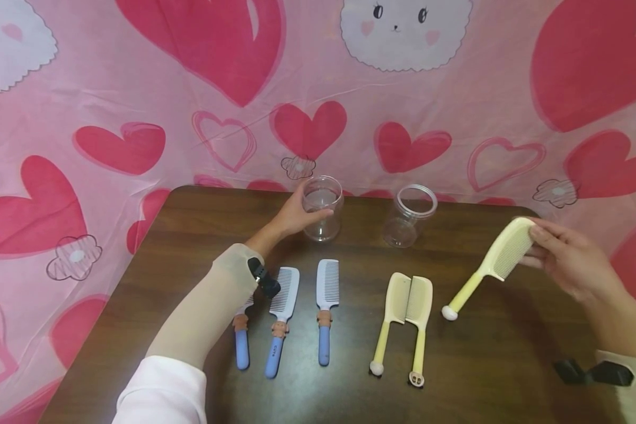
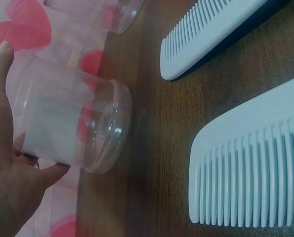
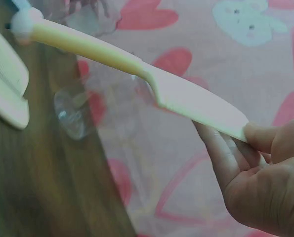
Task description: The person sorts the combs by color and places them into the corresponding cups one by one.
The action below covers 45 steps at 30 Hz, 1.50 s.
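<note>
At the back of the table, my left hand [image 1: 292, 215] holds a clear plastic jar [image 1: 325, 228], thumb across its near side. The left wrist view has the upright jar [image 2: 58, 116] turned sideways, fingers around its wall. Off to the right, my right hand [image 1: 577, 259] pinches a pale yellow comb [image 1: 500, 244] by the tip of its toothed head, above the table. Its handle slants down to the left and ends in a white knob. In the right wrist view, thumb and fingers press the end of the comb [image 3: 196, 103] between them.
A second clear jar [image 1: 403, 227] stands right of the first. Two yellow combs [image 1: 397, 294] lie at the table's middle right. Blue-handled combs lie left of them, one [image 1: 327, 288] in the middle, another [image 1: 283, 300] beside it, a third [image 1: 241, 347] partly under my left arm.
</note>
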Each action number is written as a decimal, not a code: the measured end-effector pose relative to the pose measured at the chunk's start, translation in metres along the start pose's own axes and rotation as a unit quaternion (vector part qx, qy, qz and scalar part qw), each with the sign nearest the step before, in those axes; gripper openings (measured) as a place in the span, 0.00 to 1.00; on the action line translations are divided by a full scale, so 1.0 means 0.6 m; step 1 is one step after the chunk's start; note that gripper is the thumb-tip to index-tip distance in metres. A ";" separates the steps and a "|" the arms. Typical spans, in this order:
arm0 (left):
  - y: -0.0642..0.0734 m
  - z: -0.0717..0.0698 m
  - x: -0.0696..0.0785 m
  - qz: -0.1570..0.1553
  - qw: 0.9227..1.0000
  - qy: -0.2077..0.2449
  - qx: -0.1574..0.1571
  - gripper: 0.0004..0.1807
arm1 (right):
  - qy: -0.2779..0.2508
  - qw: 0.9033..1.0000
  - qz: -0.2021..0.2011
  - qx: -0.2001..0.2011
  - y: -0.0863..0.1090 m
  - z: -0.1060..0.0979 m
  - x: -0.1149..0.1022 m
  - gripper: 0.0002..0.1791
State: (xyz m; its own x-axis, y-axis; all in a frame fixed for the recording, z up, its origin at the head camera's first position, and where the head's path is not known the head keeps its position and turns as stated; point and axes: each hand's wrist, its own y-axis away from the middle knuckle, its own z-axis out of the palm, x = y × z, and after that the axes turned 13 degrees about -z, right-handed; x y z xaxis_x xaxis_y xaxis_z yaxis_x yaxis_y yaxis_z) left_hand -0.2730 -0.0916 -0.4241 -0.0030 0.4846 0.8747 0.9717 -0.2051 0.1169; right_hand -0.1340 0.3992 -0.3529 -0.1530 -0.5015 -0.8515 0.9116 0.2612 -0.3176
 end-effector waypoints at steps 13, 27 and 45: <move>0.003 -0.002 0.003 -0.002 1.000 0.001 0.001 0.55 | -0.006 0.988 -0.086 0.128 -0.113 0.114 -0.015 0.15; 0.004 0.000 0.002 -0.003 1.000 -0.004 0.002 0.54 | 0.016 0.969 -0.129 0.208 -0.244 0.227 0.000 0.10; -0.004 0.010 0.003 0.022 1.000 0.016 0.007 0.50 | 0.185 0.953 -0.108 0.215 -0.385 0.325 0.117 0.15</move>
State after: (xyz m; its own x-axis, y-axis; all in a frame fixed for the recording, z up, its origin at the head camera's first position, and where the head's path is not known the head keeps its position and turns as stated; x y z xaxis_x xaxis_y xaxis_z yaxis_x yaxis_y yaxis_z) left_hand -0.2738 -0.0852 -0.4254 0.0334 0.4483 0.8933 0.9744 -0.2134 0.0706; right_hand -0.2809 0.1428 -0.2579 -0.4053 -0.1599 -0.9001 0.9039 -0.2174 -0.3683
